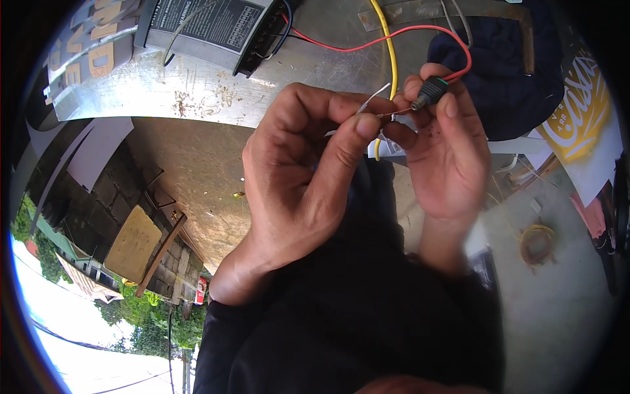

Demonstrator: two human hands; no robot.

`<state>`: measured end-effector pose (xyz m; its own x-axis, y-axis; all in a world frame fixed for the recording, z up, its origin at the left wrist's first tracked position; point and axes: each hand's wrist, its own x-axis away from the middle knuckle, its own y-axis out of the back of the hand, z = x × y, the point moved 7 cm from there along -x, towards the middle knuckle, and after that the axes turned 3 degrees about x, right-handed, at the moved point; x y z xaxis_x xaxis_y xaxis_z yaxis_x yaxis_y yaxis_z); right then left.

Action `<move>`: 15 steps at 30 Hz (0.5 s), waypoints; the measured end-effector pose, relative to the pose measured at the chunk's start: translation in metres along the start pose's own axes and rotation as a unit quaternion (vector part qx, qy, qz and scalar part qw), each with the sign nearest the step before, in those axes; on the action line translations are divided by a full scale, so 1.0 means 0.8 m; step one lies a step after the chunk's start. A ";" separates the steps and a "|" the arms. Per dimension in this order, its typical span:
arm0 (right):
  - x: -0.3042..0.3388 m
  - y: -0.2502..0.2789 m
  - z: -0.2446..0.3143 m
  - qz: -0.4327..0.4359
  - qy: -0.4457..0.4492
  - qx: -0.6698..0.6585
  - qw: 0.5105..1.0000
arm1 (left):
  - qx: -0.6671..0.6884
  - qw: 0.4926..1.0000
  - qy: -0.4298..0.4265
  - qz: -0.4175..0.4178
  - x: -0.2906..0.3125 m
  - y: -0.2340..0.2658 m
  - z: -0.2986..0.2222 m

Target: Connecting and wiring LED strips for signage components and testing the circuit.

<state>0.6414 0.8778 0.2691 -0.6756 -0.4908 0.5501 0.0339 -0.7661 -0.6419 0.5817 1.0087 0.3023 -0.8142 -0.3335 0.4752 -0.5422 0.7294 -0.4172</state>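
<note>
At the edge of the metal table (pixel 141 95), my left hand (pixel 308 157) pinches a thin wire (pixel 397 112) between thumb and forefinger. A short white wire (pixel 375 96) pokes up from the same fingertips. My right hand (pixel 453 144) holds a small black barrel connector (pixel 429 92) with a green part at its back, between the thumb and fingers. From the connector's back a red wire (pixel 354 48) arcs up and left toward a metal-cased power supply (pixel 203 29). The thin wire reaches close to the connector's tip; whether they touch is too small to tell.
A yellow cable (pixel 393 56) hangs behind my hands. Dark blue cloth (pixel 508 92) and a rusty angled metal piece (pixel 527 43) lie at the upper right. Farther right are a yellow-painted lettered sheet (pixel 577 125) and a wire coil (pixel 537 243). Lettered stencils (pixel 98 46) stand at the upper left.
</note>
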 end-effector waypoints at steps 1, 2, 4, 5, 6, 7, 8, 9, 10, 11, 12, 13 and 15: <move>0.000 0.000 0.000 0.000 0.000 -0.001 1.000 | -0.004 1.000 0.001 -0.002 0.000 0.000 0.000; 0.000 0.000 0.001 -0.003 0.002 0.006 1.000 | -0.005 1.000 0.001 -0.002 0.000 -0.001 -0.001; 0.000 -0.001 0.002 -0.006 0.004 0.012 1.000 | -0.004 1.000 0.004 -0.004 -0.001 -0.001 0.000; 0.001 -0.002 0.003 -0.012 0.009 0.017 1.000 | -0.004 1.000 0.004 -0.004 -0.001 -0.001 0.000; 0.001 -0.002 0.003 -0.018 0.013 0.022 1.000 | -0.002 1.000 0.002 -0.001 -0.001 -0.001 0.000; 0.002 -0.002 0.003 -0.017 0.013 0.022 1.000 | -0.001 1.000 -0.001 0.001 -0.002 -0.001 0.000; 0.002 -0.002 0.003 -0.020 0.017 0.032 0.999 | -0.002 1.000 -0.001 0.001 -0.001 -0.001 0.000; 0.002 -0.002 0.004 -0.023 0.020 0.043 0.999 | -0.003 1.000 0.002 -0.002 -0.001 0.000 0.001; 0.003 -0.002 0.004 -0.023 0.021 0.043 0.999 | -0.003 1.000 0.005 -0.005 -0.001 0.000 0.001; 0.003 -0.003 0.006 -0.018 0.026 0.052 0.998 | -0.004 1.000 0.004 -0.005 -0.001 0.000 0.001; 0.004 -0.004 0.007 -0.014 0.032 0.061 0.998 | -0.010 1.000 0.006 -0.007 0.000 0.000 0.001; 0.004 -0.004 0.006 -0.013 0.032 0.060 0.998 | -0.017 1.000 0.008 -0.009 0.000 0.002 0.002; 0.004 -0.006 0.007 -0.013 0.040 0.074 0.996 | -0.014 1.000 0.010 -0.010 0.001 0.002 0.003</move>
<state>0.6431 0.8775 0.2766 -0.7342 -0.4398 0.5172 0.1196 -0.8337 -0.5390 0.5798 1.0083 0.3005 -0.7990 -0.3356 0.4990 -0.5518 0.7390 -0.3866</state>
